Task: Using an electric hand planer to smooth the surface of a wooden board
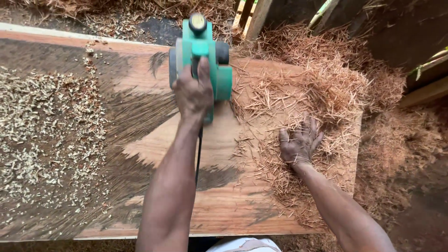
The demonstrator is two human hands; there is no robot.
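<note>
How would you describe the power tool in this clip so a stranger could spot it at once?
Start from the wide wooden plank that fills the frame. Near its far edge, the left hand grips the handle of an electric planer standing on the wood. Its bright green body is the only vivid colour among brown shavings and pale chips.

Off-board clutter: shavings, chips, timber

Pale wood chips [42, 126] lie scattered over the dark left area. A heap of reddish needle-like shavings [336, 79] is banked at upper right and spills off the edge onto the ground [410, 154] to the right, more reddish litter there. Wooden slats [254, 16] lean at the top, just beyond the heap. A timber edge [427, 91] shows at far right. Straw-like debris [140, 11] along the top
</note>
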